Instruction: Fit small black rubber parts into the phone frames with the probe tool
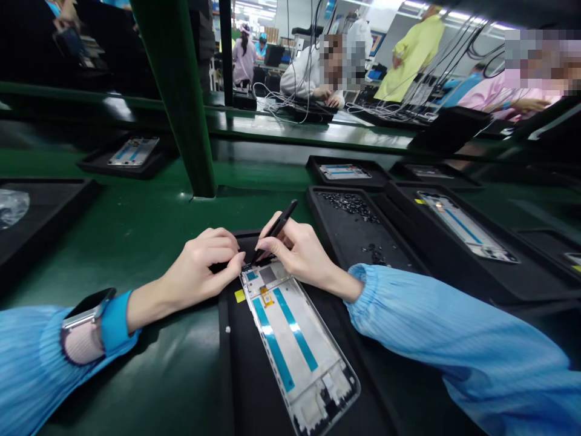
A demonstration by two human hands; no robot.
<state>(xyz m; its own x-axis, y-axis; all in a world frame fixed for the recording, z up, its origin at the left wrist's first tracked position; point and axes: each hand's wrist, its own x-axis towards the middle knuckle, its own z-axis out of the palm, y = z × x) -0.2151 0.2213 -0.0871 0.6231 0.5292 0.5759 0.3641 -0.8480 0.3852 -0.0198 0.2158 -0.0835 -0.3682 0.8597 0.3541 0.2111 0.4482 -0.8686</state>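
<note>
A silver phone frame (295, 339) with two blue strips and an orange flex cable lies in a black tray (240, 369) in front of me. My left hand (209, 263) is closed, its thumb and forefinger at the frame's upper left corner, and the exact grip is partly hidden. My right hand (299, 248) grips a slim black pen-shaped tool (280, 223). The tool's lower end points down at the top edge of the frame, and its tip is hard to make out. Beside the frame's left edge sits a yellow tab (240, 295).
Right of my tray, another tray (318, 224) holds many small black parts. Further right, a phone frame (467, 227) lies in its tray. A green post (181, 97) rises beyond my left hand. Across the bench, people (313, 72) work among hanging cables.
</note>
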